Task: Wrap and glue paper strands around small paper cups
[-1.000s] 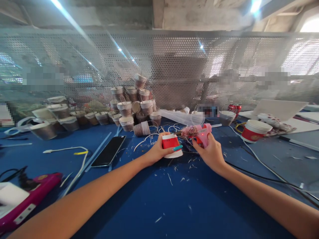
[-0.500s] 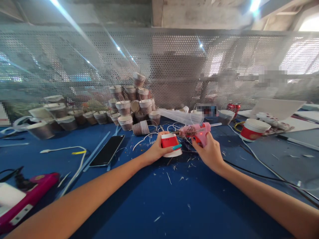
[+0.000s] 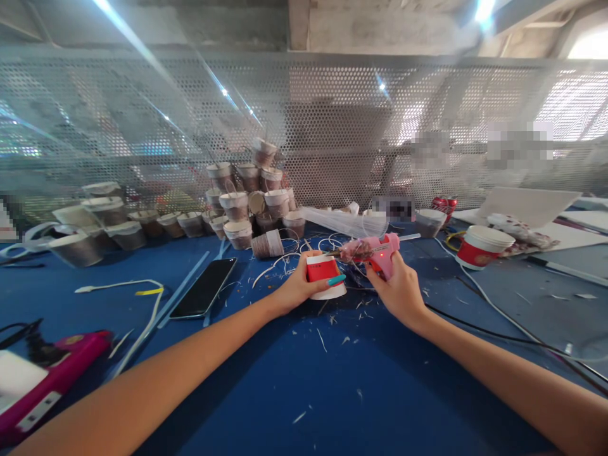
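A small red and white paper cup (image 3: 321, 271) is gripped in my left hand (image 3: 300, 284), its narrow base facing up and the thumb across its side. My right hand (image 3: 400, 286) is wrapped round the handle of a pink hot glue gun (image 3: 380, 252) with an orange light on its body. The gun's nozzle points left at the upper edge of the cup; whether it touches cannot be made out. A glue stick (image 3: 409, 237) sticks out of the gun's back. Strands of glue and loose fibres cling around the gun's front.
Behind my hands stand several stacked wrapped cups (image 3: 237, 206), with one cup (image 3: 267, 244) tipped over. A phone (image 3: 204, 288) and a magenta power strip (image 3: 61, 380) lie left. At right are red paper cups (image 3: 483, 247) and a black cable (image 3: 479, 325). Scraps litter the blue table (image 3: 266, 405).
The glue gun has shifted very slightly left, nearer the cup's upper edge. My left hand keeps the cup in nearly the same place.
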The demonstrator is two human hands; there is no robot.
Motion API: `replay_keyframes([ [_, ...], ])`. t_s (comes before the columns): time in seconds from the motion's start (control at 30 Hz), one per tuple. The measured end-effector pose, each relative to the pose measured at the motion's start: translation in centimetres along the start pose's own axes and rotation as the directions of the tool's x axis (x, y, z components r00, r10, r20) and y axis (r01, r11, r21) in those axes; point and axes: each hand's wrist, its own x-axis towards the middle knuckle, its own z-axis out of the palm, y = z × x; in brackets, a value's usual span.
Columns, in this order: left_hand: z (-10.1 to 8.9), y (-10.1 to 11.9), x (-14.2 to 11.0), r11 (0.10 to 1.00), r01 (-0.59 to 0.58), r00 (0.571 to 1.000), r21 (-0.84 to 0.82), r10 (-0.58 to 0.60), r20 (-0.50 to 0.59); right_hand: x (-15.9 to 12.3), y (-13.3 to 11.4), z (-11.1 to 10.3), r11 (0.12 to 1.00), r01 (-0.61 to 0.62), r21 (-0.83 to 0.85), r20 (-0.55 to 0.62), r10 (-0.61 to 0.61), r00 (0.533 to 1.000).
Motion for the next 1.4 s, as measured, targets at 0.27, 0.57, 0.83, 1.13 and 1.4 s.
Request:
replay_keyframes([
  [0.27,-0.05,-0.03,-0.02,1.000,-0.001,1.000,0.006,0.001,-0.008,0.05,0.07,-0.07,1.000,0.003,0.007,-0.001,-0.003,1.000],
  [0.57,0.03,0.19,-0.08,0.999,0.018,1.000,0.039,-0.017,-0.026,0.05,0.16,-0.10,1.000,-0.001,-0.006,-0.005,0.001,1.000],
  [0.83,-0.12,-0.16,-0.01,1.000,0.002,1.000,0.016,-0.002,-0.019,0.05,0.17,-0.14,1.000,0.000,-0.017,-0.010,0.000,1.000],
  [1.13,-0.14,-0.25,0.00,1.000,-0.022,1.000,0.004,0.022,-0.011,0.05,0.33,-0.13,1.000,-0.014,-0.027,-0.003,0.014,1.000],
  [1.4,-0.21,-0.25,0.05,0.999,-0.033,0.999,0.019,0.033,-0.012,0.06,0.12,-0.27,0.999,-0.017,-0.035,-0.006,0.017,1.000],
])
